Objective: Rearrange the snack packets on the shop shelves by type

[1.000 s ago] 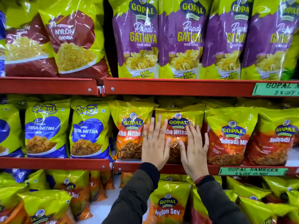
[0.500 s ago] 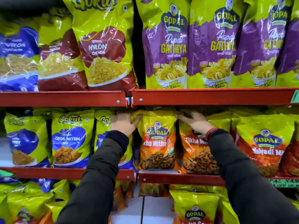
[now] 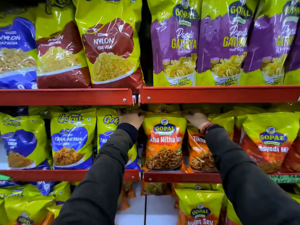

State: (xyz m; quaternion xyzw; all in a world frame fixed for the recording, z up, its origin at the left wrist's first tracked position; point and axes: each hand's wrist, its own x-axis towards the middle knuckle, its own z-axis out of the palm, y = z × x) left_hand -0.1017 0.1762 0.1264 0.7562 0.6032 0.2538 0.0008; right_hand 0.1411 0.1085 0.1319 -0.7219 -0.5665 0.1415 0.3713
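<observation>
On the top shelf (image 3: 219,95), Nylon Chevda packets (image 3: 110,51) stand left of the Papdi Gathiya packets (image 3: 175,46). On the middle shelf (image 3: 181,177), Gokul Tikha Mitha packets (image 3: 71,140) stand left, a Gopal Tikha Mitha Mix packet (image 3: 164,143) in the centre, Nadiyadi Mix packets (image 3: 269,143) right. The left hand (image 3: 131,117) and right hand (image 3: 195,118) flank the centre packet's top. A Nylon Sev packet (image 3: 199,210) sits below.

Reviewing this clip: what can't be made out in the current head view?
- Left hand fingertips: tucked behind packet tops under the red shelf lip; grip unclear.
- Right hand fingertips: likewise.
- Second Tikha Mitha packet: name cut by the right sleeve.
- Third Gokul packet: covered by the left sleeve.
</observation>
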